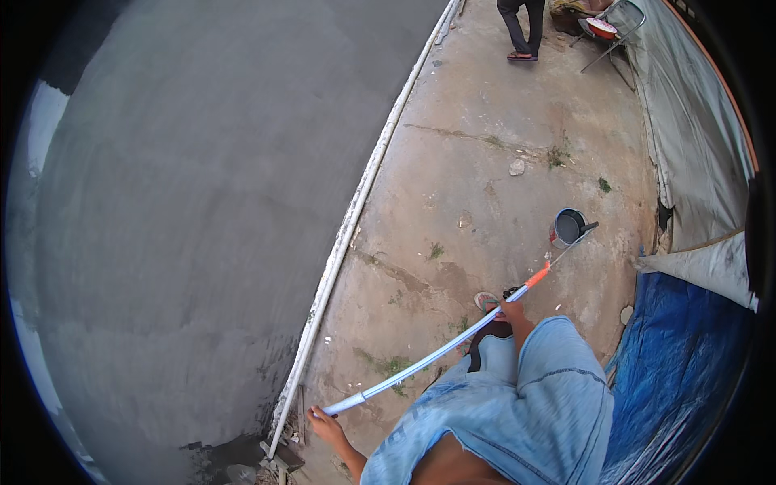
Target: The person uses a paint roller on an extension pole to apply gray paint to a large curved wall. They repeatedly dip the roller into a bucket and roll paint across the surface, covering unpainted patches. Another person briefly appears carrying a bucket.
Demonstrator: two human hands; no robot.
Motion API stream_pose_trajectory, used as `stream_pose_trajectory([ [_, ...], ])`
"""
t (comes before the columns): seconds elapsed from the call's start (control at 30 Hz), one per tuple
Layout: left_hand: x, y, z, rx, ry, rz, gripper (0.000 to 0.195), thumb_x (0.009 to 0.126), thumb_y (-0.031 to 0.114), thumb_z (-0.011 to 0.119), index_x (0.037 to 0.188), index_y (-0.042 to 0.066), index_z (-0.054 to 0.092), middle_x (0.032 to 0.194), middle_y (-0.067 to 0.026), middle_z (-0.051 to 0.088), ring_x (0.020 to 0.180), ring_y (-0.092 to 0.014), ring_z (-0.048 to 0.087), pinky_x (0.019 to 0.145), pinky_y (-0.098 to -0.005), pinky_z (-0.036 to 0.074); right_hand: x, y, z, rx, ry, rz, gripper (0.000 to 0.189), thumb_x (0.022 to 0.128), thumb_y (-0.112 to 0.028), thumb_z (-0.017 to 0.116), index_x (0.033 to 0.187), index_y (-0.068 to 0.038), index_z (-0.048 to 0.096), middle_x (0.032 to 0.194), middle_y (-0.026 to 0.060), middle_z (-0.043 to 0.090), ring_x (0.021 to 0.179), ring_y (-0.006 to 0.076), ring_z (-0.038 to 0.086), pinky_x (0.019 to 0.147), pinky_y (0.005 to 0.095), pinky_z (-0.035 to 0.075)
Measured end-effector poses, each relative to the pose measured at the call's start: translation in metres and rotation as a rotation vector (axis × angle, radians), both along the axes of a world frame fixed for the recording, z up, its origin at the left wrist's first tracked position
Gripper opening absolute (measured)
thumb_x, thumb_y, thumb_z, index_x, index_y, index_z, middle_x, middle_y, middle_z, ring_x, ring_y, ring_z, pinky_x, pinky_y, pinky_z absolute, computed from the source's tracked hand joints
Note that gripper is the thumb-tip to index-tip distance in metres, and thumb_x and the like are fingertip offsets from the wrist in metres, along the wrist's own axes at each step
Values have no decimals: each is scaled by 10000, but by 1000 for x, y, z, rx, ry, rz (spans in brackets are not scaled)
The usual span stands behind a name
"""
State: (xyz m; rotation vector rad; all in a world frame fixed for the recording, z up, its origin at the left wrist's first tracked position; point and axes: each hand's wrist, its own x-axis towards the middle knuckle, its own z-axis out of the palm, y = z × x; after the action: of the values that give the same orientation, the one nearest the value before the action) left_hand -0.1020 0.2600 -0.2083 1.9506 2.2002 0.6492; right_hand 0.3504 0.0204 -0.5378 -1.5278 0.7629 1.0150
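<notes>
My left hand (327,426) grips the lower end of a long pale blue-white pole (424,362), near the foot of the wall. Higher up the same pole, my right hand (512,311) is closed around it, beside my sandalled foot (486,301). An orange handle (538,276) joins the pole's far end, and a thin metal rod runs from it to a dark paint roller (588,227). That roller lies over the right rim of a bucket (554,238) holding dark grey paint (568,227). Whether it touches the paint, I cannot tell.
A grey-coated wall (212,212) fills the left, with a white pipe (370,176) along its base. Another person (527,27) stands at the top, near a metal-framed chair (624,30). A stone (516,167) lies on the concrete. Tarpaulins (679,345) line the right.
</notes>
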Motion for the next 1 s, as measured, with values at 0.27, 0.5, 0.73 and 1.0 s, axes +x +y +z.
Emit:
stream_pose_trajectory([
  [0.27, -53, 14, -10, 9, -29, 11, 540, 1008, 529, 371, 1108, 34, 562, 771, -183, 660, 595, -301, 666, 502, -417, 486, -38, 11, 24, -86, -53, -13, 342, 873, -229, 693, 981, 74, 579, 817, 201, 645, 591, 265, 673, 532, 481, 630],
  [0.5, -84, 1, 4, 131, 116, 59, 619, 992, 562, 385, 1255, 28, 554, 790, -181, 684, 608, -294, 686, 491, -417, 493, -60, 31, 7, 73, 44, 54, 332, 897, -181, 650, 1019, 109, 546, 852, 227, 658, 655, 313, 703, 588, 493, 630],
  [0.73, -93, -28, 19, 121, 177, 206, 619, 985, 550, 417, 1233, 8, 584, 731, -176, 677, 594, -282, 685, 492, -417, 491, -61, 62, 14, 32, 14, 166, 354, 876, -169, 673, 1034, 107, 518, 839, 235, 662, 637, 321, 698, 569, 504, 626],
  [1.0, -85, -28, -8, -52, 68, 60, 604, 1002, 488, 423, 1163, -68, 596, 777, -197, 664, 543, -258, 658, 465, -392, 483, -18, 54, -46, -48, -124, 282, 266, 824, -173, 686, 876, 83, 639, 727, 220, 684, 619, 304, 708, 568, 429, 630],
])
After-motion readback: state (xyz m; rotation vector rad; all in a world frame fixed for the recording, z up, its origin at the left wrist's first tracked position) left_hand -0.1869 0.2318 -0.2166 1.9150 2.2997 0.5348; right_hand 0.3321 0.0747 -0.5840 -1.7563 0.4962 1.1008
